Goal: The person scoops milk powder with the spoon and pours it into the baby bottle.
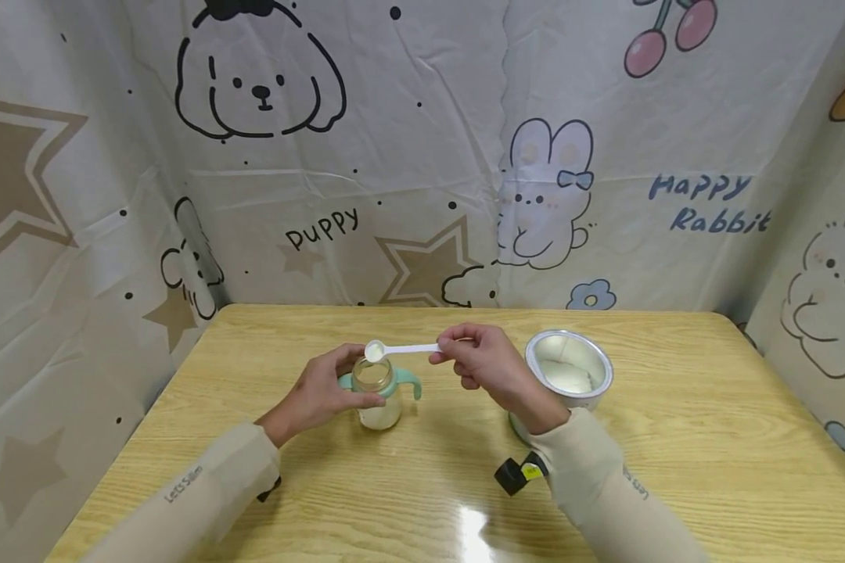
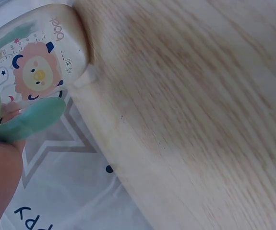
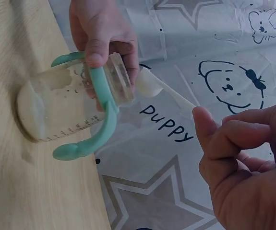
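Note:
A clear baby bottle (image 1: pixel 380 412) with mint-green handles stands uncapped on the table, whitish stuff at its bottom. My left hand (image 1: pixel 324 383) grips it round the neck, thumb in front; the left wrist view shows a lion-like print on the bottle (image 2: pixel 37 72). Between thumb and forefinger, my right hand (image 1: pixel 489 363) pinches the handle of a white measuring scoop (image 1: pixel 411 349). The scoop's bowl hangs just above the bottle's mouth and appears to hold pale powder. Beside the right wrist, a wide open can (image 1: pixel 552 348) contains off-white powder.
The wooden table (image 1: pixel 310 485) reaches back to a printed cloth (image 1: pixel 408 156) hanging behind it, with more cloth at both sides. Below the right wrist a black device (image 1: pixel 512 476) shows, strapped at the sleeve. The right forearm partly covers the can's lower front.

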`<state>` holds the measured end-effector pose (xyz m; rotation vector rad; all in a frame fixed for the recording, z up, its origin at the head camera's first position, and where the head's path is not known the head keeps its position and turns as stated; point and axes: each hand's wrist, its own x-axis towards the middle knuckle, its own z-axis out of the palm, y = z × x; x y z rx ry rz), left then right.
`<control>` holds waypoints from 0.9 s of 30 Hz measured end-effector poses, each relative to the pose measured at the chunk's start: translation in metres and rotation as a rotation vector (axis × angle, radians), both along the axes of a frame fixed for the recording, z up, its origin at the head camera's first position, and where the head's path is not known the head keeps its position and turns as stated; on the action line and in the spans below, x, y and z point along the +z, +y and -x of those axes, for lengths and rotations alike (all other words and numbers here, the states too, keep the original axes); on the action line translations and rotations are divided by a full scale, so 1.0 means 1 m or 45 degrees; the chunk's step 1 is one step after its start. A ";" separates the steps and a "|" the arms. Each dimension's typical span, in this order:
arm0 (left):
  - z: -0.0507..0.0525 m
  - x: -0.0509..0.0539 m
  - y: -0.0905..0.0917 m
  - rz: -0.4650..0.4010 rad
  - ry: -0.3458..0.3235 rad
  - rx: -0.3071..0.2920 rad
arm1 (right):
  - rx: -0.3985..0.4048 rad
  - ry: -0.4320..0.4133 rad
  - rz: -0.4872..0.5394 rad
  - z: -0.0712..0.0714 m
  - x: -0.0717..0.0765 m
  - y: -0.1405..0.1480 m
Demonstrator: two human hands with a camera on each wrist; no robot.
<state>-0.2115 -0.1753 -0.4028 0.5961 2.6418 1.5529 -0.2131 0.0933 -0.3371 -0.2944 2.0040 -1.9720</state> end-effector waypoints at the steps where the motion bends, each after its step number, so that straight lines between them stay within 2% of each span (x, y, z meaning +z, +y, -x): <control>1: 0.000 0.000 0.000 0.000 -0.003 -0.002 | 0.005 -0.002 0.003 0.000 -0.001 0.000; 10: 0.002 -0.001 -0.001 -0.013 -0.020 -0.008 | 0.024 -0.027 -0.020 0.000 -0.007 -0.004; 17: 0.001 0.000 0.000 -0.001 -0.035 0.000 | 0.051 -0.008 -0.034 -0.001 -0.012 -0.006; 27: 0.001 0.000 -0.002 -0.008 -0.052 -0.007 | 0.053 0.045 -0.141 -0.004 -0.015 -0.009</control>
